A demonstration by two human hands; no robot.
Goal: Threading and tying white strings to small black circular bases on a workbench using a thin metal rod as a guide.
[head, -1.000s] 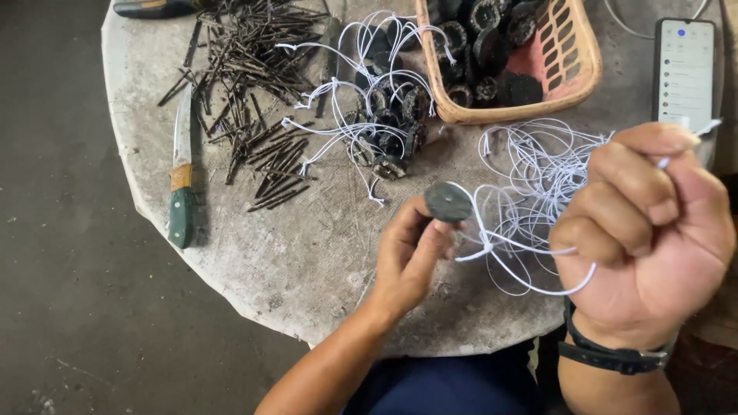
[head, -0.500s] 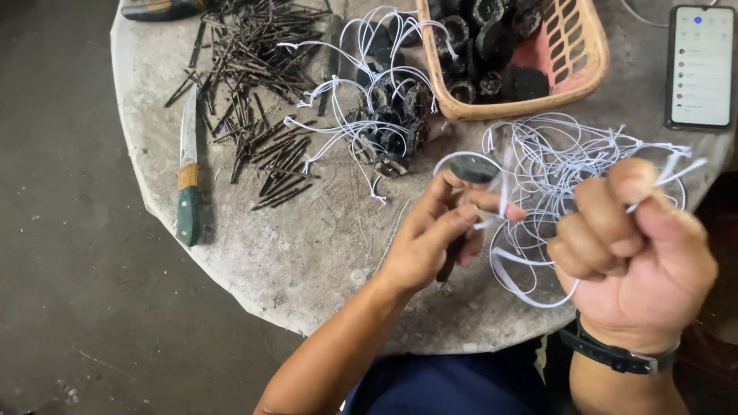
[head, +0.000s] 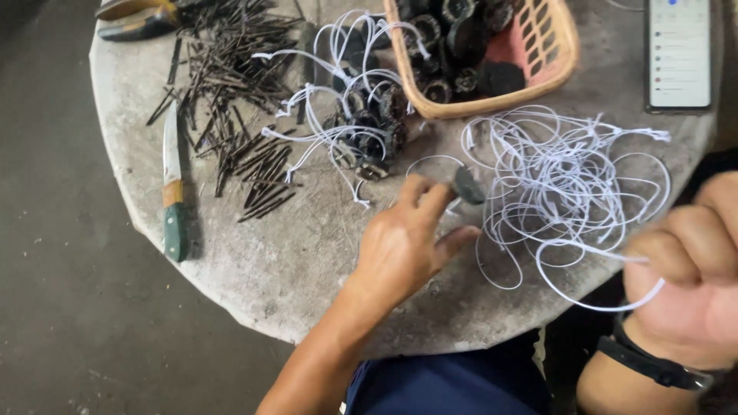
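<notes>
Round rough concrete tabletop (head: 254,253) over dark floor. Left hand (head: 403,242) fingers pinch a dark flat disc (head: 467,184), white string loop attached. Right hand (head: 692,277), blurred, fist closed on white string (head: 607,303) at near right. Loose string tangle (head: 561,173) between them. Far: woven basket (head: 565,54) holding black discs; strung discs, nails (head: 231,92), knife (head: 173,192) left.
</notes>
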